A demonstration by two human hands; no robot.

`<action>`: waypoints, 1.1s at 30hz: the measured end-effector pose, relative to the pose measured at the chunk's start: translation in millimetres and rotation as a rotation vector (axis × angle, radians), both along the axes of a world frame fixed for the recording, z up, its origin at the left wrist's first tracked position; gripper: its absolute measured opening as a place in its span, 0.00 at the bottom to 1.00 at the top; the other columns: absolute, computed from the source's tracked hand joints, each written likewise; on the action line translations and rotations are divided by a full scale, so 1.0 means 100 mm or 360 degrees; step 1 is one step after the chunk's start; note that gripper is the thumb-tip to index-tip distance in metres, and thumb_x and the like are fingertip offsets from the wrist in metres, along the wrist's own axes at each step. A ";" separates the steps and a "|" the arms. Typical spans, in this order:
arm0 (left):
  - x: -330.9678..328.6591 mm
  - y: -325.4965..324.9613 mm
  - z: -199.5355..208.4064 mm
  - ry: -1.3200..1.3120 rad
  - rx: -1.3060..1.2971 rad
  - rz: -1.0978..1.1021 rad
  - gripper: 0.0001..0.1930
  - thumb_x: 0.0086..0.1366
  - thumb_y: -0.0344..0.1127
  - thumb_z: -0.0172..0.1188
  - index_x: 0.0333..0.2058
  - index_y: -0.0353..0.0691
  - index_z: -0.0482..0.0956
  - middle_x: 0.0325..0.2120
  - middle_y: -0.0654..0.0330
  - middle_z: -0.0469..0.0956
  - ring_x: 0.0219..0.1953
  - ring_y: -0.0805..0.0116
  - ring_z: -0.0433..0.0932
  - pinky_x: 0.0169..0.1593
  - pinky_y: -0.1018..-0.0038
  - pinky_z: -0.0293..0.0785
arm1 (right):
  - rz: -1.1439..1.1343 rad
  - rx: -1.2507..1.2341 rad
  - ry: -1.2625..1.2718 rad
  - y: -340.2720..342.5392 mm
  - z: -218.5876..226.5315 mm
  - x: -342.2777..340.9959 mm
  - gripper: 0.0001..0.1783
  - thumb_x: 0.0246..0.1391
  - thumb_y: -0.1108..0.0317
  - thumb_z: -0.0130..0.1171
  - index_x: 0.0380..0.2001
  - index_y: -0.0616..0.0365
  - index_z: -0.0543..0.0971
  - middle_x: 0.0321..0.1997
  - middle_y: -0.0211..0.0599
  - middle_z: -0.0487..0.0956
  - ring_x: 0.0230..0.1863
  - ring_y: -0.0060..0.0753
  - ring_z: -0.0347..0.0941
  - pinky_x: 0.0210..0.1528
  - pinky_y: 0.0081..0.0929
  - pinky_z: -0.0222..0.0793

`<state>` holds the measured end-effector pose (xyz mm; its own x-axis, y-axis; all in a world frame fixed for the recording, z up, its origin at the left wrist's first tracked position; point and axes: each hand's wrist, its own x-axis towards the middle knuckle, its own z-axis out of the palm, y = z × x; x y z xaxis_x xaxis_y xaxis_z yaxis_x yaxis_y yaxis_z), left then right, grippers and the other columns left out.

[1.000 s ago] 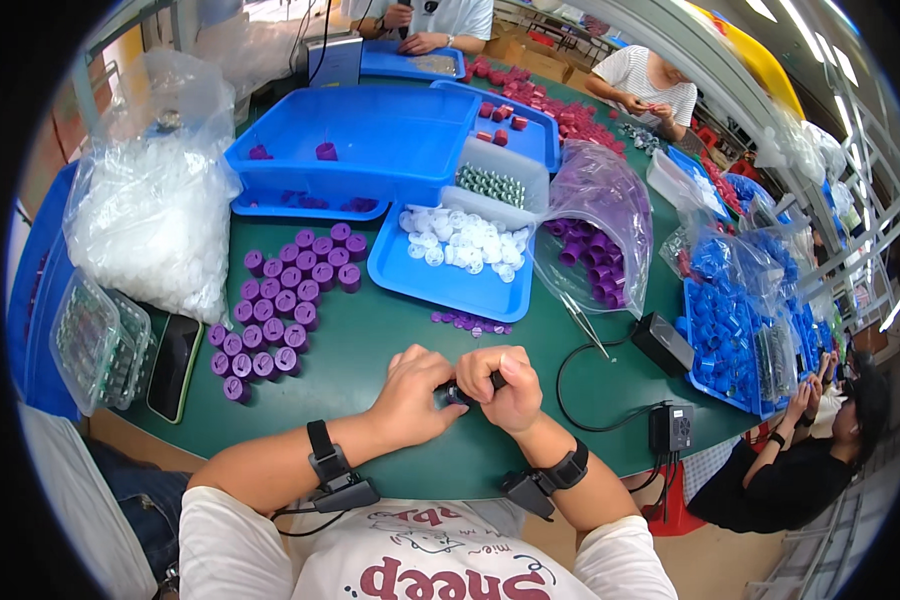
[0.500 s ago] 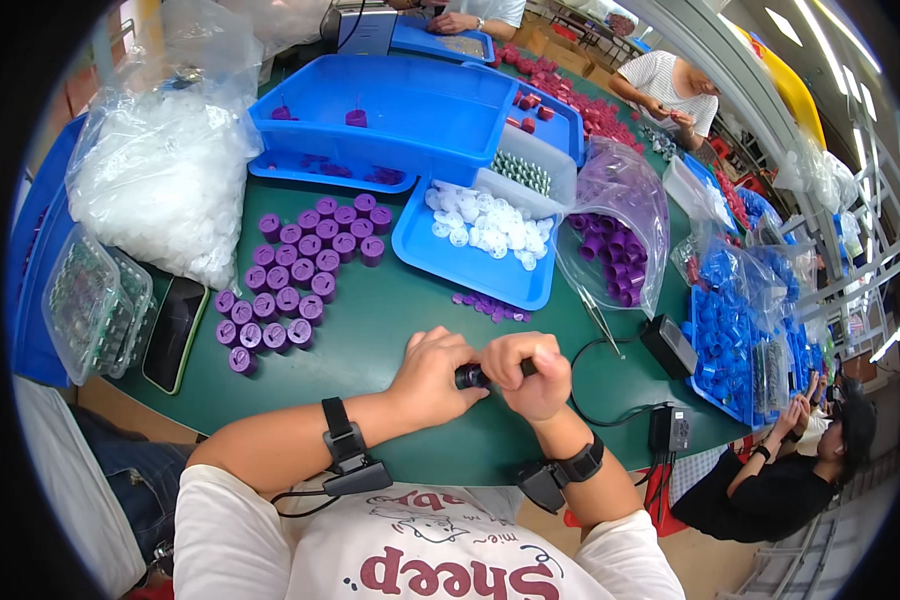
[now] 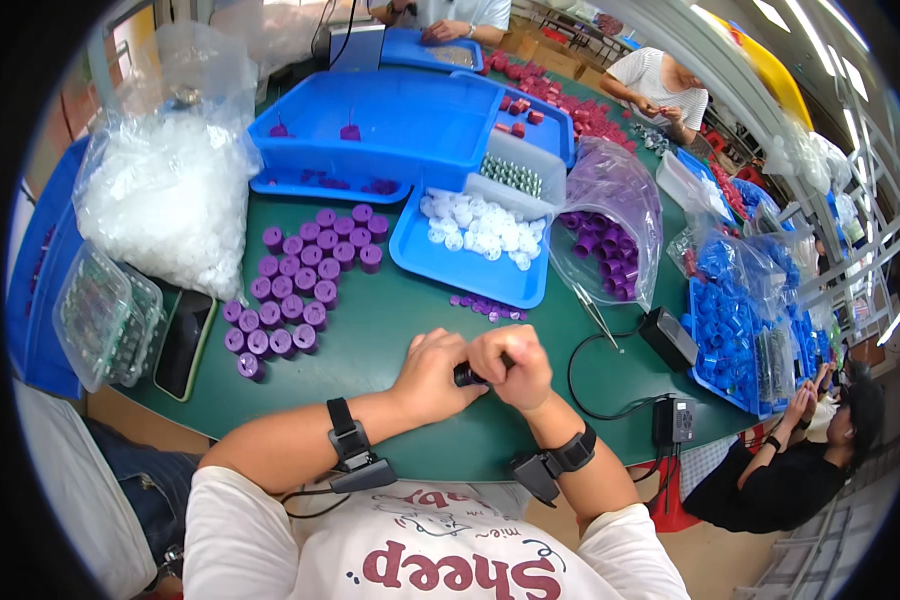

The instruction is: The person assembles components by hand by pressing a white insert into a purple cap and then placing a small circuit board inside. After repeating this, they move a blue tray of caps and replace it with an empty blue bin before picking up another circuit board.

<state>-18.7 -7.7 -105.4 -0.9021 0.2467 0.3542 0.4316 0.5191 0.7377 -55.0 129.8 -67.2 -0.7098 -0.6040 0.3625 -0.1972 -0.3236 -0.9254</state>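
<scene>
Left hand (image 3: pixel 432 375) and right hand (image 3: pixel 510 365) pressed together at lower centre, clamped on one dark cap (image 3: pixel 466 376). Finished purple caps (image 3: pixel 300 280) ranked at centre left; full bag (image 3: pixel 610 235) and white inserts (image 3: pixel 480 230) left undone.

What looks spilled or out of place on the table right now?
A few loose purple pieces lie scattered on the green table just in front of the blue tray, outside any container, unlike the upright purple caps grouped to the left. A phone sits at the table edge. Nothing looks damaged.
</scene>
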 end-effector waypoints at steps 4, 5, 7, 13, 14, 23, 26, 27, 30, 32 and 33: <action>-0.02 -0.14 0.10 -0.0309 0.0529 -0.0007 0.13 0.47 0.33 0.68 0.30 0.40 0.73 0.26 0.63 0.75 0.30 0.70 0.74 0.38 0.72 0.70 | -0.0181 -0.1142 -0.0558 0.34 0.40 -0.13 0.31 0.53 0.42 0.39 0.07 0.53 0.57 0.08 0.27 0.56 0.12 0.24 0.48 0.16 0.24 0.43; -0.05 -0.20 0.16 -0.0641 0.1065 -0.0148 0.12 0.50 0.32 0.66 0.31 0.40 0.72 0.28 0.62 0.76 0.30 0.72 0.75 0.37 0.73 0.72 | -0.0222 -0.1222 -0.0575 0.49 0.47 -0.17 0.31 0.53 0.41 0.39 0.07 0.53 0.57 0.08 0.27 0.55 0.11 0.24 0.48 0.16 0.24 0.43; -0.04 -0.36 0.30 -0.1216 0.1812 -0.0321 0.06 0.59 0.32 0.58 0.33 0.40 0.71 0.29 0.58 0.76 0.30 0.72 0.75 0.38 0.73 0.74 | -0.0268 -0.1318 -0.0665 0.64 0.45 -0.22 0.31 0.52 0.40 0.39 0.07 0.52 0.57 0.07 0.27 0.54 0.10 0.23 0.47 0.16 0.24 0.42; 0.01 -0.66 0.46 -0.1226 0.2552 -0.0321 0.13 0.63 0.40 0.51 0.34 0.34 0.75 0.30 0.51 0.75 0.31 0.64 0.72 0.37 0.72 0.73 | -0.0376 -0.1450 -0.1039 0.73 0.08 -0.31 0.30 0.50 0.41 0.43 0.06 0.50 0.56 0.06 0.26 0.52 0.09 0.22 0.46 0.14 0.22 0.41; 0.01 -0.68 0.49 -0.1161 0.2663 -0.0327 0.13 0.63 0.40 0.51 0.33 0.33 0.75 0.30 0.51 0.75 0.31 0.63 0.71 0.37 0.72 0.73 | -0.0365 -0.1448 -0.1042 0.73 0.06 -0.35 0.30 0.50 0.41 0.43 0.06 0.50 0.56 0.06 0.26 0.51 0.09 0.22 0.45 0.14 0.22 0.41; -0.28 -1.15 1.19 -0.0164 0.1707 0.0285 0.11 0.62 0.37 0.53 0.33 0.34 0.76 0.27 0.58 0.76 0.27 0.71 0.71 0.32 0.75 0.71 | -0.0380 -0.1480 -0.1113 0.74 0.07 -0.47 0.31 0.51 0.40 0.40 0.05 0.50 0.56 0.06 0.27 0.51 0.09 0.24 0.46 0.14 0.23 0.40; -0.92 -1.11 1.42 0.0322 0.0513 0.0659 0.09 0.57 0.35 0.61 0.27 0.33 0.79 0.21 0.63 0.76 0.23 0.79 0.73 0.28 0.80 0.70 | -0.0436 -0.1458 -0.1076 0.98 -0.04 -0.36 0.32 0.51 0.39 0.39 0.05 0.50 0.56 0.06 0.27 0.52 0.09 0.24 0.47 0.14 0.23 0.42; -1.14 -1.04 1.49 0.0574 0.0234 0.0802 0.10 0.54 0.35 0.64 0.25 0.32 0.78 0.19 0.60 0.77 0.23 0.76 0.74 0.29 0.78 0.70 | -0.0445 -0.1468 -0.1075 1.02 -0.05 -0.33 0.32 0.51 0.39 0.39 0.05 0.51 0.56 0.06 0.27 0.53 0.09 0.24 0.47 0.14 0.23 0.42; -1.80 -1.39 1.39 0.0388 -0.0317 0.1058 0.10 0.41 0.34 0.64 0.24 0.35 0.80 0.21 0.50 0.78 0.26 0.59 0.79 0.34 0.70 0.73 | -0.0475 -0.1459 -0.1105 0.98 0.02 -0.28 0.32 0.52 0.39 0.38 0.05 0.51 0.56 0.05 0.28 0.53 0.09 0.25 0.48 0.15 0.24 0.43; -2.04 -1.72 1.22 0.0110 -0.0635 0.1083 0.09 0.39 0.32 0.63 0.22 0.36 0.80 0.19 0.50 0.78 0.26 0.59 0.79 0.34 0.69 0.74 | -0.0454 -0.1436 -0.1119 0.86 0.04 -0.34 0.32 0.52 0.39 0.38 0.05 0.51 0.57 0.06 0.28 0.53 0.09 0.25 0.48 0.15 0.24 0.44; -2.12 -1.67 1.17 0.0010 -0.0644 0.0951 0.08 0.38 0.32 0.64 0.21 0.37 0.81 0.19 0.50 0.78 0.26 0.58 0.79 0.34 0.69 0.74 | -0.0475 -0.1424 -0.1115 0.84 0.03 -0.37 0.32 0.52 0.39 0.40 0.06 0.51 0.57 0.06 0.27 0.53 0.09 0.24 0.48 0.15 0.23 0.43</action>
